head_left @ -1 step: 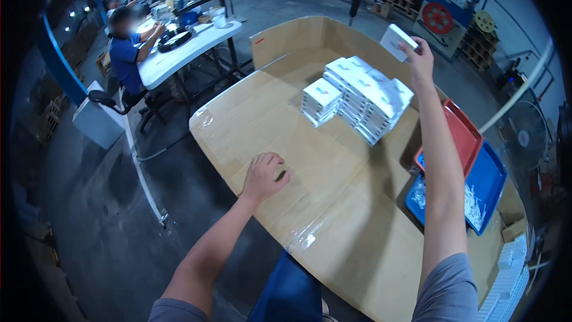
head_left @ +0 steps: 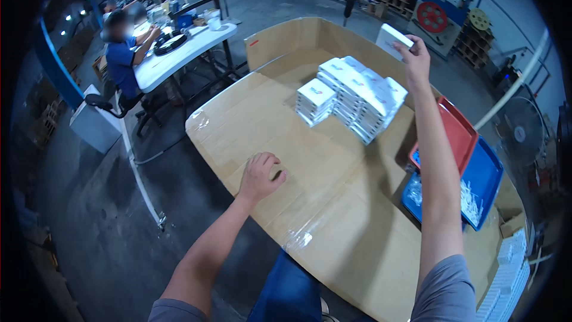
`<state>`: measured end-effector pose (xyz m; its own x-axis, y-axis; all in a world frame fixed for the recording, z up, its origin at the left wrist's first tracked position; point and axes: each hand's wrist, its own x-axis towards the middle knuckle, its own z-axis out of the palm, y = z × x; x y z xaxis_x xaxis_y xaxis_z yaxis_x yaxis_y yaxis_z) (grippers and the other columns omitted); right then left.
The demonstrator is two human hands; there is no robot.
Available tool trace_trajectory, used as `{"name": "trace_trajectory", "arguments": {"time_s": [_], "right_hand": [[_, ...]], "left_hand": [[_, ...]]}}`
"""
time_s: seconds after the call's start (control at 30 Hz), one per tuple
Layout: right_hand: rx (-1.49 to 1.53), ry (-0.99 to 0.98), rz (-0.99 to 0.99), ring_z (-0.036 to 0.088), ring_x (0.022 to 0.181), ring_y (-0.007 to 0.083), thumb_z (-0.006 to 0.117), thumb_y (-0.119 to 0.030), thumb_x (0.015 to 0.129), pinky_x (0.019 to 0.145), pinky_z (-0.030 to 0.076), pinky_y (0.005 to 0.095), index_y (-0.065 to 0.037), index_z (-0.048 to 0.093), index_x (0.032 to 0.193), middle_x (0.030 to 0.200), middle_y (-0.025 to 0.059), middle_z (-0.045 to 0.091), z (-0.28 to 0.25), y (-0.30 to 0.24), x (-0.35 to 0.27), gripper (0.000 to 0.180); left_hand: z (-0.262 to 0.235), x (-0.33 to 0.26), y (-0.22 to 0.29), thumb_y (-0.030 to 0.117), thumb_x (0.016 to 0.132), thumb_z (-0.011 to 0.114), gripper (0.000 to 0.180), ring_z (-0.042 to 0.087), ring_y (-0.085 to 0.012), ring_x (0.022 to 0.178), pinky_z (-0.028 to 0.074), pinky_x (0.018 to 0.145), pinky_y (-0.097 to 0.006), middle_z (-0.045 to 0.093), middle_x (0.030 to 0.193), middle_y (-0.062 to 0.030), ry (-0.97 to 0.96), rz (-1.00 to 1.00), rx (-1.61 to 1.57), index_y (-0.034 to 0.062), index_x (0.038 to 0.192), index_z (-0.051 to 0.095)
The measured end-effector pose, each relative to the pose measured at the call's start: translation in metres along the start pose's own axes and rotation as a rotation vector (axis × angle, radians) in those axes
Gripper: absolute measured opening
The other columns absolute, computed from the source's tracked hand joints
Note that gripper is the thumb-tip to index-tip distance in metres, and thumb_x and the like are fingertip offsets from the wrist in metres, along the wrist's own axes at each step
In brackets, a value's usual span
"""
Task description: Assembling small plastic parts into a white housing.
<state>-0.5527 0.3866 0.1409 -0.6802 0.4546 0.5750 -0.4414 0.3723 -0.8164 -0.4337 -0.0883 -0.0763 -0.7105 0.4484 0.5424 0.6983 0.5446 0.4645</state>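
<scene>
Raised at the far right, my right hand (head_left: 419,59) grips a flat white box (head_left: 390,42) between thumb and fingers. Below and left of it, several stacks of similar white boxes (head_left: 354,92) stand side by side on a cardboard-covered table (head_left: 280,113). A shorter stack (head_left: 316,98) forms their left end. My left hand (head_left: 260,176) is at the table's near left part, fingers loosely curved and apart, with nothing in it. Whether it touches the cardboard, I cannot tell.
Right of my right forearm, a red tray (head_left: 456,131) overlaps a blue tray (head_left: 491,173) holding small white pieces (head_left: 471,203). More white stacked items (head_left: 509,274) are at the lower right. Cardboard walls (head_left: 283,42) edge the table's far side. A person (head_left: 122,53) sits at a white table (head_left: 158,71).
The whole view has shifted slightly, so the scene sits a little further left. My right hand still holds the white box, and my left hand keeps nearly the same pose.
</scene>
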Motion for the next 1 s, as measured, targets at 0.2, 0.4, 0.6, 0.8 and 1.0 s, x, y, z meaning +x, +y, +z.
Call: {"name": "trace_trajectory", "arguments": {"time_s": [0.2, 0.4, 0.6, 0.8, 1.0], "right_hand": [[0.186, -0.065, -0.108, 0.067, 0.103, 0.0114, 0.080, 0.001, 0.089, 0.092, 0.053, 0.0279, -0.001, 0.065, 0.125, 0.109, 0.0055, 0.074, -0.046, -0.132, -0.129, 0.038], [0.424, 0.133, 0.225, 0.067, 0.111, 0.0162, 0.075, -0.006, 0.096, 0.096, 0.054, 0.0325, -0.001, 0.062, 0.134, 0.118, 0.0057, 0.072, -0.120, -0.184, -0.305, 0.041], [1.227, 0.503, 0.660, 0.069, 0.109, 0.0238, 0.057, -0.020, 0.108, 0.090, 0.058, 0.0413, -0.005, 0.053, 0.143, 0.121, 0.0119, 0.068, -0.159, -0.176, -0.560, 0.039], [0.979, 0.592, 0.705, 0.068, 0.101, 0.0185, 0.056, -0.024, 0.109, 0.088, 0.057, 0.0347, -0.003, 0.056, 0.140, 0.113, 0.0072, 0.069, -0.203, -0.214, -0.653, 0.037], [0.483, 0.384, 0.583, 0.063, 0.109, 0.0123, 0.069, -0.014, 0.102, 0.095, 0.051, 0.0272, -0.001, 0.051, 0.144, 0.118, 0.0063, 0.066, -0.217, -0.257, -0.673, 0.047]], "left_hand": [[0.005, -0.003, 0.001, 0.025, 0.082, 0.078, 0.028, 0.062, -0.0310, 0.102, 0.048, 0.093, -0.044, 0.064, 0.104, -0.0101, 0.000, 0.047, 0.020, 0.0066, 0.099, 0.066], [0.013, -0.004, -0.002, 0.020, 0.084, 0.077, 0.025, 0.062, -0.0332, 0.099, 0.049, 0.089, -0.045, 0.064, 0.101, -0.0124, -0.016, 0.089, 0.024, 0.0055, 0.099, 0.065], [0.028, -0.002, -0.027, 0.017, 0.091, 0.071, 0.017, 0.063, -0.0369, 0.101, 0.049, 0.089, -0.047, 0.065, 0.104, -0.0137, 0.237, 0.061, 0.253, 0.0046, 0.102, 0.065], [0.057, -0.021, 0.089, 0.023, 0.098, 0.069, 0.025, 0.063, -0.0206, 0.092, 0.051, 0.080, -0.037, 0.066, 0.101, -0.0069, 0.125, -0.202, -0.155, 0.0044, 0.114, 0.067], [0.026, -0.159, 0.362, 0.051, 0.113, 0.037, 0.056, 0.068, -0.0141, 0.092, 0.056, 0.079, -0.029, 0.071, 0.108, -0.0079, -1.312, -0.431, -1.001, 0.0052, 0.138, 0.059]]}}
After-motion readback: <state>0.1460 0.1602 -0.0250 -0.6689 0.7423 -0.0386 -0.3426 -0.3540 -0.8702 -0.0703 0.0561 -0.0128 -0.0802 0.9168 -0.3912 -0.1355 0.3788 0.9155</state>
